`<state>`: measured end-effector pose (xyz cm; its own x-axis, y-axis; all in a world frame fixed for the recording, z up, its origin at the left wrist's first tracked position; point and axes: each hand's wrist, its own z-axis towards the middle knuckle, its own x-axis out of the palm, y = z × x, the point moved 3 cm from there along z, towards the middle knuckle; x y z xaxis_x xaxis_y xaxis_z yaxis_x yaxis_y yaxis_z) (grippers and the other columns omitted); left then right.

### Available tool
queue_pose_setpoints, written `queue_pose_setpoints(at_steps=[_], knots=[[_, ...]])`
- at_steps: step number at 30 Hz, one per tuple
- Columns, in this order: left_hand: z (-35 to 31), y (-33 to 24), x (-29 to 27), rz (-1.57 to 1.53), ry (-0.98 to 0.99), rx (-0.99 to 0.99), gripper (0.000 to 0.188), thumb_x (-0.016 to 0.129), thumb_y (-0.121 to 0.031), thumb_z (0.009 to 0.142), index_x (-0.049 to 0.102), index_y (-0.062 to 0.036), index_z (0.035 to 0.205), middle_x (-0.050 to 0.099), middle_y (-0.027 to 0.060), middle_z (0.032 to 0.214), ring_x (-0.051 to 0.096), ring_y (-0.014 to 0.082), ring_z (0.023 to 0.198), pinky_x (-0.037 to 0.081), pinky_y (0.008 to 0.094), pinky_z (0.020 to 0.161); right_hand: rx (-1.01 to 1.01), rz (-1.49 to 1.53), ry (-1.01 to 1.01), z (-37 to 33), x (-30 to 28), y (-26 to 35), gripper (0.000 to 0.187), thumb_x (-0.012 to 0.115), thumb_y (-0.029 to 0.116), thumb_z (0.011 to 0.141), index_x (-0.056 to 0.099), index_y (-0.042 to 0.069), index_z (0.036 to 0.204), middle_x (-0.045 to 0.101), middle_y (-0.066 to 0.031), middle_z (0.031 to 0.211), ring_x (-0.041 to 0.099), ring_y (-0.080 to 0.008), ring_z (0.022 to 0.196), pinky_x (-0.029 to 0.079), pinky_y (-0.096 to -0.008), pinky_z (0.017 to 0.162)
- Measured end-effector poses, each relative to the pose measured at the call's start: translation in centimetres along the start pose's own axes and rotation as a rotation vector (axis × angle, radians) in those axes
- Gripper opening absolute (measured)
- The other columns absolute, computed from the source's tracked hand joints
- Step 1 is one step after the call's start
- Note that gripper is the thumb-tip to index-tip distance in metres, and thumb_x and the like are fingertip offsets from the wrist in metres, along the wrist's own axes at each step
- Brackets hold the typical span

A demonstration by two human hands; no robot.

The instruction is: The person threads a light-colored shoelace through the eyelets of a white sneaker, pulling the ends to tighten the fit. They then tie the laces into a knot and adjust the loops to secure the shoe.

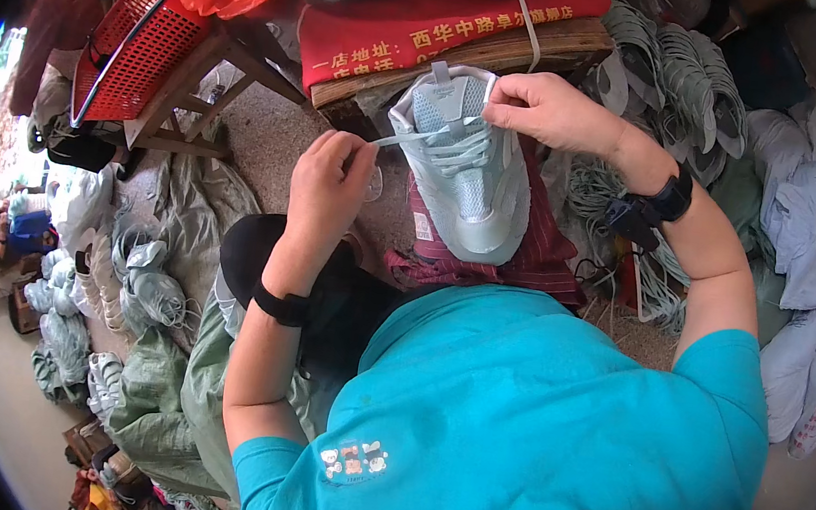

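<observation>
1. Pale green sneaker (466,166) rests on the lap, on a striped maroon cloth (539,255); long axis runs near to far, toe near, tongue far.
2. Right hand (545,110) pinched shut on the collar, far right side.
3. Left hand (328,180) pinches the lace end (406,138), drawn taut leftward from the eyelets.
4. Wooden bench edge (511,60) close beyond; open room lies left.

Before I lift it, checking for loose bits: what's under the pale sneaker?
The sneaker rests on a dark red striped cloth over the lap; whatever lies beneath its sole is hidden.
</observation>
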<state>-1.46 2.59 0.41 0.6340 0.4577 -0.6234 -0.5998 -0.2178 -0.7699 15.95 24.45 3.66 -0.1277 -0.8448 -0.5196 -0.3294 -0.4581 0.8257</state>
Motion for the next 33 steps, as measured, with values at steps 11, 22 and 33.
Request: queue_pose_setpoints(at_steps=[11, 22, 33], knots=[[0.2, -0.9, 1.2, -1.352, 0.231, -0.482, 0.026, 0.054, -0.024, 0.1, 0.066, -0.0012, 0.095, 0.045, -0.0078, 0.068, 0.039, 0.0031, 0.063, 0.031, 0.0206, 0.06, -0.169, -0.168, -0.172, -0.3, 0.7, 0.5, 0.021, 0.068, 0.02, 0.085, 0.062, 0.003, 0.095, 0.062, -0.0064, 0.082, 0.061, -0.0165, 0.076, 0.049, -0.0313, 0.068], [-1.6, -1.5, 1.6, -0.413, 0.229, -0.197, 0.016, 0.059, -0.014, 0.095, 0.064, 0.0004, 0.098, 0.059, 0.0003, 0.072, 0.057, 0.0132, 0.066, 0.045, 0.0268, 0.06, -0.56, -0.824, -0.44, 0.0, 3.6, 2.2, 0.016, 0.067, 0.014, 0.08, 0.056, 0.006, 0.087, 0.058, -0.0129, 0.084, 0.062, -0.0313, 0.076, 0.049, -0.0395, 0.063], [-0.9, -1.7, -1.1, 0.638, -0.045, 0.315, 0.013, 0.062, -0.008, 0.085, 0.067, -0.0079, 0.098, 0.063, 0.0114, 0.088, 0.062, 0.0312, 0.09, 0.047, 0.0402, 0.078, -0.065, 0.006, -0.253, -2.2, -1.5, -0.8, 0.015, 0.064, 0.016, 0.092, 0.062, 0.001, 0.092, 0.057, 0.0063, 0.081, 0.049, -0.0018, 0.075, 0.042, -0.0227, 0.064]])
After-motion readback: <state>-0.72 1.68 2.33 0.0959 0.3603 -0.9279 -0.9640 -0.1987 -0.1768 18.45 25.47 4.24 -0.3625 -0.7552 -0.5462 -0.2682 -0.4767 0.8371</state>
